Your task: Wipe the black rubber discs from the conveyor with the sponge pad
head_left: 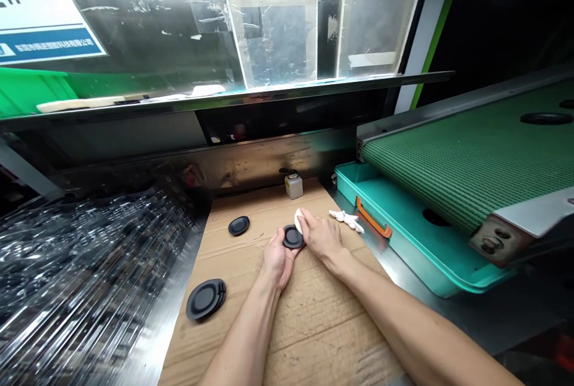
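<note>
My left hand (277,259) grips a round black disc (292,236) just above the brown cardboard sheet (309,308). My right hand (319,234) is closed on a small white pad (298,219) and presses it against the disc's upper right edge. Another single black disc (238,226) lies on the cardboard to the left. A short stack of larger black discs (205,299) rests near the cardboard's left edge.
A small white bottle (293,185) stands at the back of the cardboard. A crumpled white cloth (347,219) lies beside a teal tray (406,227) with an orange handle. A green conveyor belt (470,159) carries black discs on the right. Shiny plastic wrapping (85,260) fills the left.
</note>
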Demonstrator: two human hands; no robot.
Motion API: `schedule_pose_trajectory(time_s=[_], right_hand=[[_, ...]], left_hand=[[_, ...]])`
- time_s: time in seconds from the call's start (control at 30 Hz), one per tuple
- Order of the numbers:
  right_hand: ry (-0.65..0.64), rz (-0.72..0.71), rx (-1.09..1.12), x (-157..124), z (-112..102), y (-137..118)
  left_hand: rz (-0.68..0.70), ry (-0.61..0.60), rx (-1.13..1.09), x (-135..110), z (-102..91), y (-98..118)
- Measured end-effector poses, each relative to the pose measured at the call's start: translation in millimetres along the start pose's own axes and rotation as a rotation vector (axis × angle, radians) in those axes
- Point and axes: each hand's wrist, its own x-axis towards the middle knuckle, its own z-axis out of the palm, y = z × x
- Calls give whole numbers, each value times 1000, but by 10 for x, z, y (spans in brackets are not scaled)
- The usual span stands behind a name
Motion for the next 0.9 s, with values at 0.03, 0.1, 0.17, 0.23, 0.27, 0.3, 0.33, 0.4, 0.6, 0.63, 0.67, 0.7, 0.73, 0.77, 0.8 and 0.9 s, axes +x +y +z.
schedule_pose_trajectory(time_s=[0.03,0.1,0.17,0.23,0.27,0.3,0.33,0.4,0.6,0.63,0.67,0.7,0.73,0.77,0.8,0.9], right_hand=[[12,-24,4,-3,12,3],[28,-82,21,2,36,14],[43,-43,28,28,41,48],[68,49,54,61,21,101],[88,72,84,71,5,127],[117,78,125,74,-11,147],[150,71,170,68,-26,159],[198,52,244,44,-43,156],[95,27,111,46,-19,34],[87,54,70,49,-12,14],[78,60,45,44,-5,-5],[68,35,38,33,1,-21],[61,-3,45,17,5,-32],[52,-36,61,2,7,-34],[46,-48,88,-9,3,-25],[53,-1,251,3,-27,75]], left_hand=[[2,5,-2,3,-1,2],[1,9,-1,7,-4,6],[8,7,11,6,-3,9],[23,2,28,-2,1,6],[32,-1,34,-7,4,1],[38,-9,38,-13,6,-5],[40,-19,40,-17,7,-13],[38,-47,50,-26,8,-30],[13,-130,92,-39,0,-44],[8,-114,80,-37,-1,-40],[6,-93,64,-33,-2,-35],[9,-74,48,-28,-2,-30],[11,-59,38,-23,-1,-25],[14,-47,33,-18,1,-20],[15,-39,32,-15,3,-15],[27,-32,33,-14,10,-7]])
